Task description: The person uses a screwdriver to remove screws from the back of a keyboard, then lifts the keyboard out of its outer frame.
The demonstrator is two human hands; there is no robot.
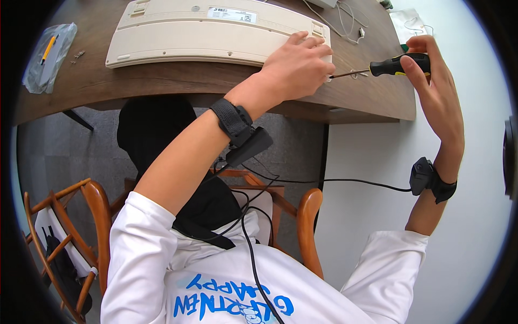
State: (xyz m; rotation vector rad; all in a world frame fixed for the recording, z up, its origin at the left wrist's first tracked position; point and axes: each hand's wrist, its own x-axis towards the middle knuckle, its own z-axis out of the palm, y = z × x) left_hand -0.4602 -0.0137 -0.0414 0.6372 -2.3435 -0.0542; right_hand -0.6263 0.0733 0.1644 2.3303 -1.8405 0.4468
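A cream keyboard [178, 40] lies upside down on the brown wooden table, its label, feet and screw holes facing up. My left hand [299, 65] is closed over its right end, fingers curled on the underside and the thumb side hidden. In my right hand [440, 81] is a screwdriver [386, 67] with a black and yellow handle, held nearly level. Its shaft points left, and the tip meets the keyboard's near right corner, close to my left fingers. Whether it sits in a screw cannot be made out.
A clear plastic bag [48, 59] with a yellow-orange pen-like tool on it lies at the far left, beside a few small screws [80, 54]. Thin pale cable [353, 27] curls behind the keyboard. Black cords [345, 181] run between my wrist straps. A wooden chair [94, 216] stands at left.
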